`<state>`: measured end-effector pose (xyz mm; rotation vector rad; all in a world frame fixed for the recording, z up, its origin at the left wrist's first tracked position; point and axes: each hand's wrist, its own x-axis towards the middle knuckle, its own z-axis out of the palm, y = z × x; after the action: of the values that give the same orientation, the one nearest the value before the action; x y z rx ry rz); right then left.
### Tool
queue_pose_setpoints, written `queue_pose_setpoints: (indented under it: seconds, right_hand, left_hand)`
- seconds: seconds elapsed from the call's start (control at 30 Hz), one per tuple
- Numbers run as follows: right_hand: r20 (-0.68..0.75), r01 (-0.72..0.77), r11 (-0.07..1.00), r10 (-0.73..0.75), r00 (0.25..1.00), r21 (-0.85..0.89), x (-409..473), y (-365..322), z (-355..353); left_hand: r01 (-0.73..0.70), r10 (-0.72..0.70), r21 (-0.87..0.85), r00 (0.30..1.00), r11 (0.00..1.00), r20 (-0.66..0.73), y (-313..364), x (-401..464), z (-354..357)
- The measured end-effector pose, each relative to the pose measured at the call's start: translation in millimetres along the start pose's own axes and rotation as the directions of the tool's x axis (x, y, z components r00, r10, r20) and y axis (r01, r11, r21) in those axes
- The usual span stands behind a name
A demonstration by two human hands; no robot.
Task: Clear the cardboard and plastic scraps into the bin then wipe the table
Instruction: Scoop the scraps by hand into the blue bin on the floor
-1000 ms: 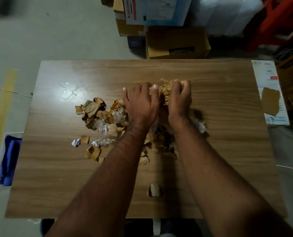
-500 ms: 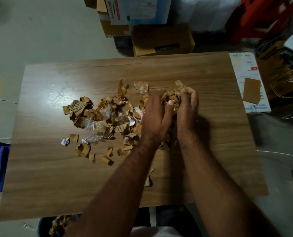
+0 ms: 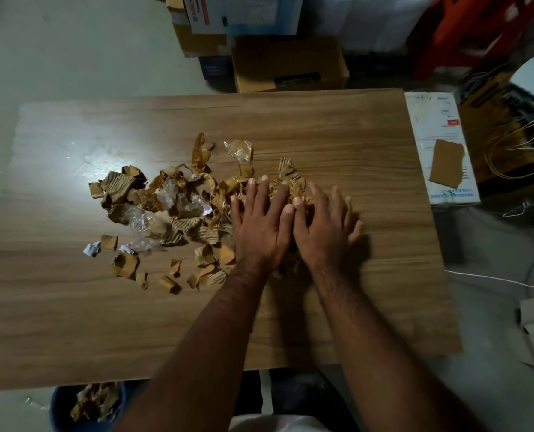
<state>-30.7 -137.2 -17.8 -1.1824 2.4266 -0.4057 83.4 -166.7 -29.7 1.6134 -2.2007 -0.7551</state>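
The tabletop point(image 3: 337, 126) is smooth wood-grain laminate, glossy where light glares at upper left. Torn cardboard scraps point(image 3: 120, 187) show rough, ribbed corrugation, matt brown. Among them, plastic scraps point(image 3: 239, 151) are clear, crinkled and shiny.

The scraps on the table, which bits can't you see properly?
- Head view: the scraps under the left hand and right hand are covered by them.
- Bin: cut off by the bottom edge and partly hidden under the table.
- Clear plastic pieces: blurry, edges unclear.
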Motion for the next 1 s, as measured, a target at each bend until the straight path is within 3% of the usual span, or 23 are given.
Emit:
queue_pose_setpoints:
  seconds: [0.13,0.27,0.33,0.4,0.47,0.53,0.67,0.83,1.0]
  right_hand:
    - [-0.025,-0.022,0.970,0.029,0.999,0.241,-2,7,20]
    - [-0.024,0.013,0.839,0.000,1.000,0.544,-1,9,25]
    - [0.061,-0.061,0.712,0.026,0.998,0.700,2,6,20]
    - [0.218,-0.221,0.502,0.066,0.974,0.836,4,1,14]
    - [0.382,-0.394,0.277,0.095,0.919,0.877,6,-2,10]
    - [0.497,-0.510,0.149,0.116,0.860,0.847,5,-5,5]
    - [0.424,-0.453,0.243,0.163,0.891,0.858,10,-14,7]
    - [0.343,-0.378,0.315,0.162,0.925,0.870,13,-29,-8]
    - [0.274,-0.304,0.289,0.141,0.951,0.908,12,-55,-30]
  left_hand:
    - [-0.019,0.020,-0.018,0.999,1.000,0.033,6,-4,15]
    - [0.004,-0.006,-0.096,1.000,0.995,-0.018,13,-4,26]
    - [0.009,-0.016,-0.150,0.999,0.989,-0.046,18,-5,32]
    - [0.043,-0.067,-0.290,0.995,0.956,-0.075,25,-5,37]
    - [0.068,-0.122,-0.419,0.987,0.905,-0.104,34,-3,39]
    - [0.069,-0.146,-0.488,0.982,0.870,-0.122,42,1,37]
    - [0.038,-0.198,-0.631,0.962,0.775,-0.185,50,6,24]
    - [0.106,-0.229,-0.725,0.971,0.680,-0.073,52,13,1]
    - [0.091,-0.297,-0.785,0.947,0.612,-0.122,63,17,-32]
